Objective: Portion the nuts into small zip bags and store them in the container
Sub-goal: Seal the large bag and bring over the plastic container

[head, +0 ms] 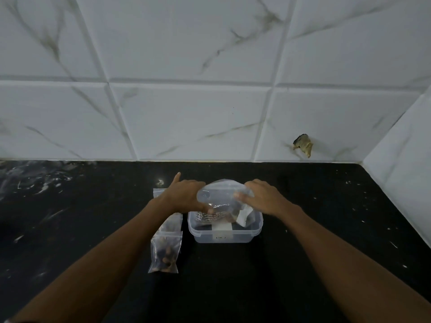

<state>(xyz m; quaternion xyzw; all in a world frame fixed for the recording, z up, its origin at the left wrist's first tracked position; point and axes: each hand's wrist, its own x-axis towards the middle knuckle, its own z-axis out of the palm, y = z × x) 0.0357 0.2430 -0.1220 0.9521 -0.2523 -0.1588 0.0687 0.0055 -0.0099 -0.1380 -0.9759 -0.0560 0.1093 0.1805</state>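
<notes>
Both hands meet over a clear tub (225,234) that stands on the black counter (303,229), near the tiled wall (210,89). Between them they hold a large clear bag (222,197), its rounded top rising above the tub and its lower part down inside it. The left hand (186,195) grips the bag's left side, thumb on the near face, forefinger stretched out straight towards the wall. The right hand (261,198) grips the bag's right side, thumb pressed on the near face and the other fingers curled round behind. Something dark lies in the bottom of the bag; whether it is nuts cannot be told. A white label (243,217) shows at the bag's lower right, inside the tub.

Left of the tub, just beside it, a small zip bag (165,252) with brown nuts (166,258) in it lies on the counter under the left forearm. More small bags (169,221) lie beyond it, partly hidden by the left wrist. A brownish scrap (303,144) sticks to the wall at right
</notes>
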